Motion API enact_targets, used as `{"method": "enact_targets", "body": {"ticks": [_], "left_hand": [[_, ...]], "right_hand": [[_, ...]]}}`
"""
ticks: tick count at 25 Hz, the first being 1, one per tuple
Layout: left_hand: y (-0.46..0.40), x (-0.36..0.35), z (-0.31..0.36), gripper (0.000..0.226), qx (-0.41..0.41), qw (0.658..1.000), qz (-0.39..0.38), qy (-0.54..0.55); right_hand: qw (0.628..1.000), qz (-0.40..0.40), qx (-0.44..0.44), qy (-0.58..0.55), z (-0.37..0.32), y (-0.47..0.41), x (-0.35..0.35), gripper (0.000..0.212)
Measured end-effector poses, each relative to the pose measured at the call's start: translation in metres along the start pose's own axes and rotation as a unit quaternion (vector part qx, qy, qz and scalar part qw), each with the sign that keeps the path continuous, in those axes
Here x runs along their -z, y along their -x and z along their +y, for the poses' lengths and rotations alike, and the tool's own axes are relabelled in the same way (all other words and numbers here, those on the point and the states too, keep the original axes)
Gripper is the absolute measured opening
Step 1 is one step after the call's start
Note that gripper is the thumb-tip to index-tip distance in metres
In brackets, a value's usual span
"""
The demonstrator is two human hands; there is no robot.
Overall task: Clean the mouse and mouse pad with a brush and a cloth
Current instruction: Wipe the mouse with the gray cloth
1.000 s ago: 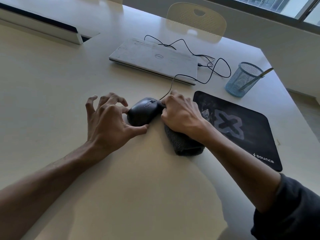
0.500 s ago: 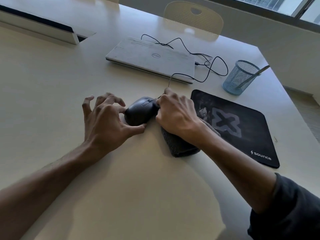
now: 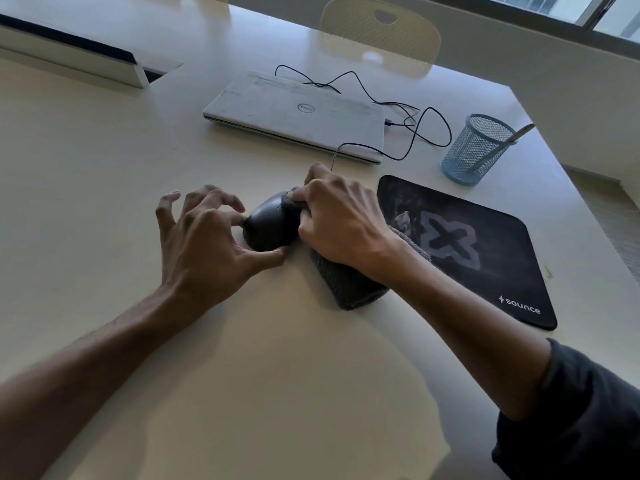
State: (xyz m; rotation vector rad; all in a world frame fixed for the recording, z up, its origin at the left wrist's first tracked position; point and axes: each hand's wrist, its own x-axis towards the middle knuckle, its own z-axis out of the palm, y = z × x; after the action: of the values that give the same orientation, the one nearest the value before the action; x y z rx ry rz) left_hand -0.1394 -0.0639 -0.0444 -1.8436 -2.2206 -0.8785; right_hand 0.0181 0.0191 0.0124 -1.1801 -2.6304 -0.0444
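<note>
A black wired mouse sits on the pale table, left of the black mouse pad. My left hand pinches the mouse's near end between thumb and index finger, the other fingers raised. My right hand grips a dark grey cloth and presses a fold of it onto the mouse's front and right side. The rest of the cloth trails under my wrist onto the pad's left edge. A brush handle sticks out of the blue mesh cup.
A shut white laptop lies behind the mouse, with the black cable looping to its right. A chair back stands at the far edge. A white box lies at the far left.
My right hand has slid the cloth further up over the mouse's buttons, which now are covered. The left hand keeps its pinch on the mouse.
</note>
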Motion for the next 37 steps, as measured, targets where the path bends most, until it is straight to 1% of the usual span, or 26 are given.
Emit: {"method": "enact_targets", "body": {"ticks": [3,4,5,6,8,9,10,14,15,16,18,19,20,23,27,30,34,37], "left_hand": [[-0.001,0.0,0.001,0.072,0.005,1.0,0.002,0.003],[-0.001,0.0,0.001,0.072,0.007,1.0,0.003,0.002],[0.0,0.0,0.001,0.072,0.007,1.0,0.002,0.001],[0.0,0.0,0.001,0.073,0.005,1.0,0.001,0.001],[0.0,0.001,0.001,0.076,0.001,1.0,0.002,0.0],[0.0,0.001,0.001,0.078,0.0,1.0,0.001,0.001],[0.0,0.001,0.001,0.078,0.0,1.0,0.0,0.004],[-0.001,0.001,0.001,0.074,0.005,1.0,0.001,0.005],[0.0,0.001,0.001,0.073,0.006,1.0,0.001,0.005],[-0.001,0.001,0.001,0.073,0.005,1.0,0.001,0.006],[-0.001,0.0,0.0,0.073,-0.002,1.0,-0.001,0.002],[-0.001,0.0,0.0,0.073,-0.005,1.0,-0.002,0.0],[-0.001,0.0,0.0,0.073,-0.007,1.0,-0.003,-0.001],[-0.001,0.002,0.001,0.072,-0.002,1.0,-0.001,0.0],[-0.001,0.001,0.001,0.072,-0.004,1.0,-0.003,0.0],[-0.001,0.001,0.001,0.076,-0.002,1.0,-0.003,0.004],[0.0,0.001,0.001,0.072,-0.004,1.0,-0.001,0.002],[0.0,0.001,0.001,0.072,-0.001,1.0,-0.002,0.005]], "right_hand": [[0.998,-0.046,-0.046,0.002,0.016,-0.007,-0.003,0.036],[0.997,-0.053,-0.055,-0.004,0.019,-0.009,-0.001,0.037],[0.998,-0.041,-0.052,-0.005,0.02,-0.01,0.001,0.037],[0.999,-0.012,-0.036,-0.003,0.019,-0.009,0.003,0.035],[0.999,0.041,0.033,-0.004,0.011,-0.003,0.005,0.032],[0.997,0.044,0.068,-0.004,0.006,0.001,0.003,0.031],[0.996,0.037,0.085,-0.001,0.004,0.004,-0.001,0.03],[0.999,-0.008,0.029,0.045,0.023,-0.011,-0.004,0.03],[0.999,-0.012,0.029,0.043,0.026,-0.012,-0.003,0.031],[0.999,-0.002,0.041,0.027,0.026,-0.01,-0.001,0.031],[0.994,0.029,0.103,-0.004,0.019,-0.001,0.0,0.029],[0.991,0.034,0.132,-0.006,0.017,0.004,-0.002,0.029],[0.989,0.034,0.141,0.001,0.015,0.006,-0.004,0.029],[0.994,0.025,0.107,0.017,0.016,-0.001,-0.002,0.032],[0.99,0.012,0.137,-0.025,0.02,0.0,-0.002,0.032],[0.994,0.01,0.112,-0.01,0.022,-0.003,-0.001,0.033],[0.989,0.007,0.145,-0.008,0.019,0.001,-0.002,0.034],[0.993,0.008,0.113,0.017,0.021,-0.002,0.001,0.035]]}}
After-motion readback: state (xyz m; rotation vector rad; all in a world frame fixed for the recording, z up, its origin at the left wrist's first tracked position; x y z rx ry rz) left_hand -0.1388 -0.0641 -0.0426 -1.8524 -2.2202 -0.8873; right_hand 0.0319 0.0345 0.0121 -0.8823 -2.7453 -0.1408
